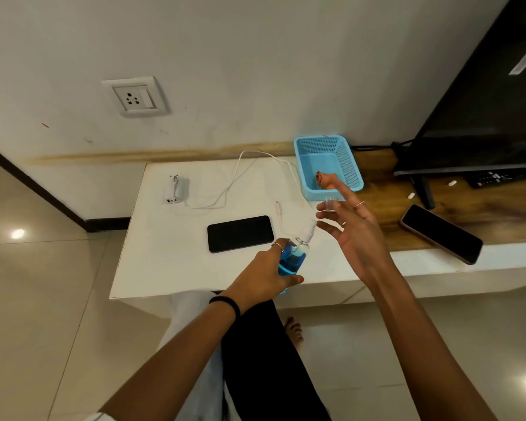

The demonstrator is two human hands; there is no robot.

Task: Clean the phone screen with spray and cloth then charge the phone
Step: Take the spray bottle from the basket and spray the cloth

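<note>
While my left hand (266, 273) curls round the body of the spray bottle (293, 259), holding it tilted over the near edge of the white table (152, 253) with its white nozzle pointing up and to the right, my right hand (351, 229) hovers just right of the nozzle with most of its fingers spread and loose. Between the thumb and a fingertip of that hand I pinch the clear cap (329, 204), which is off the bottle. Blue liquid fills the lower part of the bottle. Left of the bottle, the phone (240, 233) lies flat on the table, dark screen up, apart from both hands. Beyond it, the white charger (174, 191) lies toward the far left of the table, and its cable (240, 177) loops across the top, its free plug end resting just right of the phone. A blue basket (346, 153) stands at the far right of the table with a brownish cloth (325, 180) inside. Farther right, a second phone (441, 233) lies on the wooden shelf (377, 177). On the far wall, up to the left, is a socket (135, 97).
</note>
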